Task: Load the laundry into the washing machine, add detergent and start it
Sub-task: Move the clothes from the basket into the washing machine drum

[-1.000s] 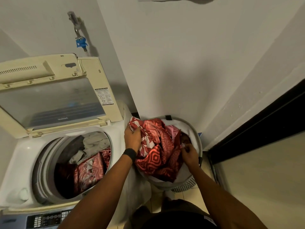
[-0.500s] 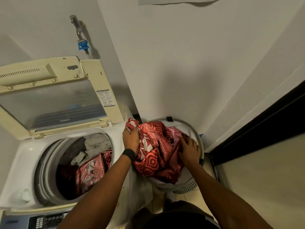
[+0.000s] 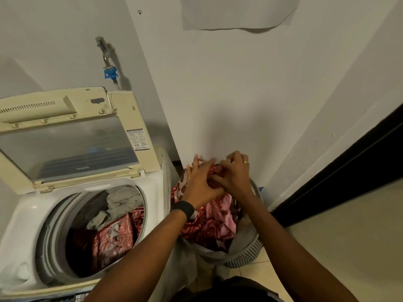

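The washing machine (image 3: 28, 216) has its lid (image 3: 65, 147) raised behind the opening, and clothes (image 3: 113, 232) lie inside it. A tap (image 3: 109, 71) sits on the wall (image 3: 218, 94) behind the machine. Just to its right stands a basket (image 3: 246, 256) with cloth (image 3: 209, 227) heaped in it.

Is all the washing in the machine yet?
Not yet. Some laundry already lies in the open washing machine. The right hand grips the red patterned cloth over the basket, the left hand touching it. Left: load that and the pink clothes beneath, add detergent, close the lid, start.
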### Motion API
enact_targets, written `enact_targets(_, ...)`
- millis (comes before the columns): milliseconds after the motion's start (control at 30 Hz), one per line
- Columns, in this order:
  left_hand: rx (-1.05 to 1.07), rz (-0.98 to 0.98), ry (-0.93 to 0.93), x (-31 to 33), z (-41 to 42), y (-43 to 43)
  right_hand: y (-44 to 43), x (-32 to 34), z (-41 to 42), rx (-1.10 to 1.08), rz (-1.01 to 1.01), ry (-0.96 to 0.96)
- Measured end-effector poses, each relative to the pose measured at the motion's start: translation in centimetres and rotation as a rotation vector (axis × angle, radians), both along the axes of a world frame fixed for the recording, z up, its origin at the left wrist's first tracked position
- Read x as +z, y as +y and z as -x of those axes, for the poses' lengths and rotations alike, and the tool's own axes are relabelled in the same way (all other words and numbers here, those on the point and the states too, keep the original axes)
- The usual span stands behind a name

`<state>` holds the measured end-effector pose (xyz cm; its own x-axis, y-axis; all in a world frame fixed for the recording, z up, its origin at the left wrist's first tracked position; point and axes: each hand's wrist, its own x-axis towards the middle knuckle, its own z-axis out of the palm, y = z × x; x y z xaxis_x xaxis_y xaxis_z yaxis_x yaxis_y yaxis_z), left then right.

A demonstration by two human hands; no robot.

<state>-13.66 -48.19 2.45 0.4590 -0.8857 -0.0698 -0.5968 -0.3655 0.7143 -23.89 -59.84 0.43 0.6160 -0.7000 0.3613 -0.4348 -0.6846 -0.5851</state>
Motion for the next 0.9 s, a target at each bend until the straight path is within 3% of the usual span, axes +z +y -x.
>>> enact_targets(133,-0.005,0.058,-0.028,1.2,-0.4,0.1,-1.0,1.2,0.1,0.144,-0.225,-0.075)
enact_targets(267,-0.093,0.051,0.135,3.1,0.7,1.0,-1.3,1.9,0.7,0.381,-0.884,-0.115)
enact_targets(433,0.074,0.124,0.289,3.9,-1.5,1.9,-2.0,-0.3,3.8,0.455,-1.267,-0.145)
enact_targets(533,0.092,0.197,0.388,5.3,-2.7,2.4,-1.6,-1.5,4.3,0.539,-1.054,0.160)
enact_targets(567,0.081,0.205,0.400,6.1,-2.7,2.3,-1.3,-1.7,4.1,0.502,-0.969,0.181)
enact_targets(667,0.108,0.249,0.448,7.6,-2.8,1.6,-1.4,-1.6,3.1,0.349,-0.893,0.048)
enact_targets(767,0.218,0.313,0.468,8.8,-4.0,1.7,-1.8,1.4,2.1,0.357,-0.816,-0.024)
enact_targets(900,0.137,0.281,0.470,12.6,-5.3,1.7,-4.4,9.3,0.7,0.297,-0.499,-0.229)
